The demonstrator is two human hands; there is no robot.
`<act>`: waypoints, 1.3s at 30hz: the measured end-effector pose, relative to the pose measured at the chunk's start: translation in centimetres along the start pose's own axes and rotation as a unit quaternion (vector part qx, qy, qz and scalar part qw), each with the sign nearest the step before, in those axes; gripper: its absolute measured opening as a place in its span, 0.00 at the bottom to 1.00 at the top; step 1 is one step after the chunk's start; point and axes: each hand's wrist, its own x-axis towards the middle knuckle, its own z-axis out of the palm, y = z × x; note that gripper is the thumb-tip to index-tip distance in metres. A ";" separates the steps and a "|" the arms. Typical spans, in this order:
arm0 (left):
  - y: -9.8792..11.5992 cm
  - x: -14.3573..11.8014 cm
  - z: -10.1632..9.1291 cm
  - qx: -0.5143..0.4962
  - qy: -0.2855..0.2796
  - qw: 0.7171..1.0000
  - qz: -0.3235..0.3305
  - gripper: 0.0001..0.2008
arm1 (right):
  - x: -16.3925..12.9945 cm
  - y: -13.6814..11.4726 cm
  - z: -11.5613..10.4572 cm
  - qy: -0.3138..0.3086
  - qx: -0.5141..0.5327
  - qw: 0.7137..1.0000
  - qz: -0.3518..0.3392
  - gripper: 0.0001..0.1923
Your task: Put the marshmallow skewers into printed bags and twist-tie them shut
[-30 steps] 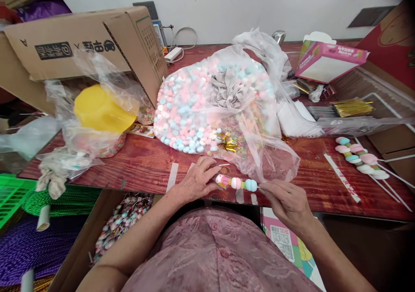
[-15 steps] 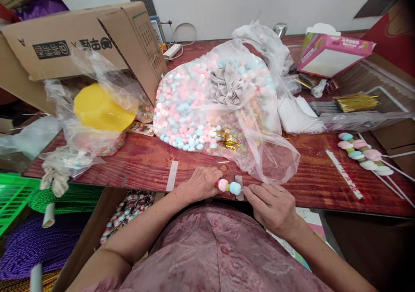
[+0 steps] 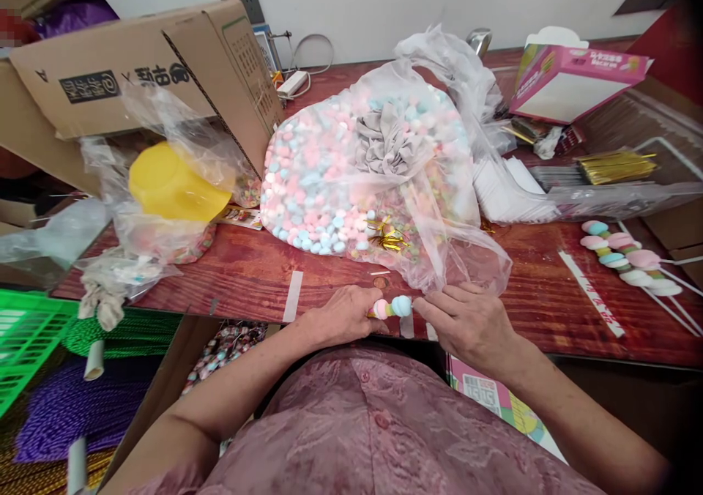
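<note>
My left hand (image 3: 341, 314) and my right hand (image 3: 466, 323) meet at the near edge of the red wooden table (image 3: 247, 279). Between them they pinch a short candy skewer (image 3: 391, 307) with pink, white and blue pieces; most of it is hidden under my fingers. Just behind my hands lies a big clear bag of pastel candies (image 3: 351, 180), its loose open end draped towards my right hand. Gold twist ties (image 3: 387, 239) show inside the bag.
Finished candy skewers (image 3: 626, 261) lie at the right on white sticks. A yellow bowl in plastic (image 3: 173, 184) and a cardboard box (image 3: 143, 70) stand at the left, a pink box (image 3: 576, 81) at the back right. Under the table edge sits a box of wrapped candies (image 3: 220, 348).
My hands have drawn together along the skewer, so less of it shows now. My right hand slid left and slightly up towards the bag's end.
</note>
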 end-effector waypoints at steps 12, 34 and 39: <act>-0.2 0.2 -1.4 -0.105 -0.045 0.991 0.074 0.39 | -0.3 0.0 1.6 -0.032 0.035 0.998 0.030 0.12; -3.7 -3.3 -1.9 0.206 0.033 0.977 -0.053 0.07 | -0.7 -1.4 3.6 0.111 0.067 0.989 0.073 0.15; -2.7 -3.3 -2.0 0.097 0.015 0.994 -0.039 0.06 | -0.4 -1.5 2.1 0.108 0.035 0.993 0.017 0.16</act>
